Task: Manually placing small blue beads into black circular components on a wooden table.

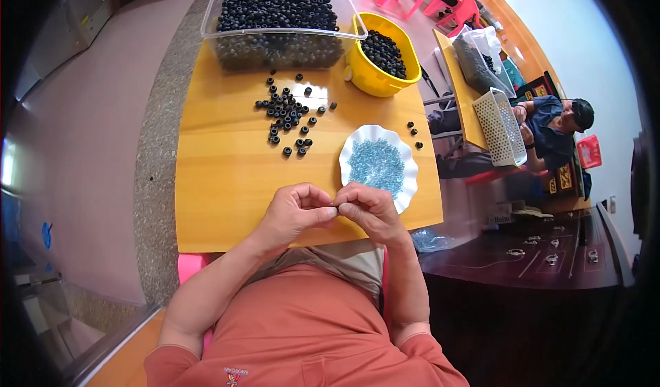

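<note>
My left hand and my right hand meet above the table's near edge, thumbs and forefingers pinched together at the tips. A tiny dark bit shows between the fingertips, too small and covered to name. Just beyond my right hand is a white scalloped plate with many small clear bluish pieces in it. Farther off, a loose group of small black ring-like pieces lies scattered on the wooden table.
At the table's far end stand a clear plastic bin and a yellow tub, both holding more black pieces. Several black pieces sit near the right edge. A co-worker sits at another table with a white perforated basket.
</note>
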Motion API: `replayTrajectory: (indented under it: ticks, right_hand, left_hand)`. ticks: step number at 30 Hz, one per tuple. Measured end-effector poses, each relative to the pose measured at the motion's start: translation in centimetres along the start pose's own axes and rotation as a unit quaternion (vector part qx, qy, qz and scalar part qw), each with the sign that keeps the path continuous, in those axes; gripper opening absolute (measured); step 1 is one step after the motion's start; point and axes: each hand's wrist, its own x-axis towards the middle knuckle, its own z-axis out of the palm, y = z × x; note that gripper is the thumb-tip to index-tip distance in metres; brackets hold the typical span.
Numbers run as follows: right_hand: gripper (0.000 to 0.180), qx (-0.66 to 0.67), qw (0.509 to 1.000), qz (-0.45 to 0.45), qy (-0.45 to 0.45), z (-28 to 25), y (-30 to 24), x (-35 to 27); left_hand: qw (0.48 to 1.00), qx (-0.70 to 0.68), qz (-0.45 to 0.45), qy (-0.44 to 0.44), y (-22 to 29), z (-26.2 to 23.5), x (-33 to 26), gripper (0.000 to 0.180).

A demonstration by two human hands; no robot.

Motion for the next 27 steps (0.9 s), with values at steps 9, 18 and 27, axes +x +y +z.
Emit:
replayTrajectory:
  ticks: [9,18,27]
  right_hand:
    - [0.011,0.038,0.998,0.029,0.035,0.4,0.7,0.1]
    - [0.013,0.062,0.997,-0.007,0.046,0.6,1.5,-0.1]
    - [0.011,0.157,0.987,0.004,0.033,0.8,1.8,0.0]
  left_hand:
    - [0.999,-0.04,-0.012,0.002,-0.1,-0.1,0.1,0.016]
    - [0.998,-0.058,-0.009,0.024,-0.2,0.0,0.2,0.014]
    - [0.995,-0.101,-0.022,0.003,0.0,-0.1,0.1,0.016]
